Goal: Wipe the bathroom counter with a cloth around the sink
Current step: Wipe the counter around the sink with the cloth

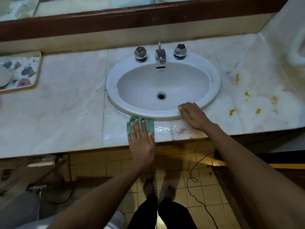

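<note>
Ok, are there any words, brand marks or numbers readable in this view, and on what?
No text here can be read.
Sink: faint mark below the overflow slot, too blurred to read.
Faucet spout: small pale mark, too small to read.
Tray at left: painted pattern only, no letters visible.

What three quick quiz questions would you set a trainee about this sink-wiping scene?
1. True or false: the left hand presses the green cloth flat on the counter.
2. The right hand rests on: A a toothbrush, B the sink rim, C the cloth.
3. Fill in: the yellow stains lie to the sink's ____.
Key: 1 true; 2 B; 3 right.
</note>
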Motion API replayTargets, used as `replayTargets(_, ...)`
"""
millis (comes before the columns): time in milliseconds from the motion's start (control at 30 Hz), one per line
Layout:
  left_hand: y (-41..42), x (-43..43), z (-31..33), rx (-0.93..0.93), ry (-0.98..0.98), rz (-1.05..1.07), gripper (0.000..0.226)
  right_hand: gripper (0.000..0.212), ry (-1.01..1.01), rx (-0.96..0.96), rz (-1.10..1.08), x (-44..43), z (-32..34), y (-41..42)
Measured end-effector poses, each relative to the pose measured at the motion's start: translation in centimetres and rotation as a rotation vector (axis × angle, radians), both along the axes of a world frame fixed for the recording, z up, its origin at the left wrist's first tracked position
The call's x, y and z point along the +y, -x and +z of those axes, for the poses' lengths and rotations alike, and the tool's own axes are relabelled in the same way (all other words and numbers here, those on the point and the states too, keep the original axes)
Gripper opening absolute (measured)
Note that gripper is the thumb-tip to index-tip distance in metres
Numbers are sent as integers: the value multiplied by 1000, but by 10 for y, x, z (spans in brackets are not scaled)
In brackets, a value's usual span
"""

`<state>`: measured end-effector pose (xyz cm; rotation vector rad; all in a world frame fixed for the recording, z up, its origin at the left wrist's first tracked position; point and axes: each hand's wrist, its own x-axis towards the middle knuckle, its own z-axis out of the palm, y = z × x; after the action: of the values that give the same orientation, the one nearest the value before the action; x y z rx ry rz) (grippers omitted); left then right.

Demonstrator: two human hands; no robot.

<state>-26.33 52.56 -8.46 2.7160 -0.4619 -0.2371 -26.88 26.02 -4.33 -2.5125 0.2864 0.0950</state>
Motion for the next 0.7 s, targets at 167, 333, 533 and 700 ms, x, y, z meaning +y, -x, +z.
replayTargets(167, 51, -93, -2, 70, 54, 129, 64, 32, -126, -12, -6, -10, 14, 17)
replayTargets(333, 87, -153, -2, 71, 49, -55, 63, 41, -172, -49, -110, -55, 32, 58)
replayTargets(533, 101, -217, 0, 45, 47, -165, 62, 39, -73, -213, -369, -142, 28, 135)
replayTargets(700, 104, -265, -2, 36, -4, -81, 61, 44, -39, -223, -764, -204, 5, 194)
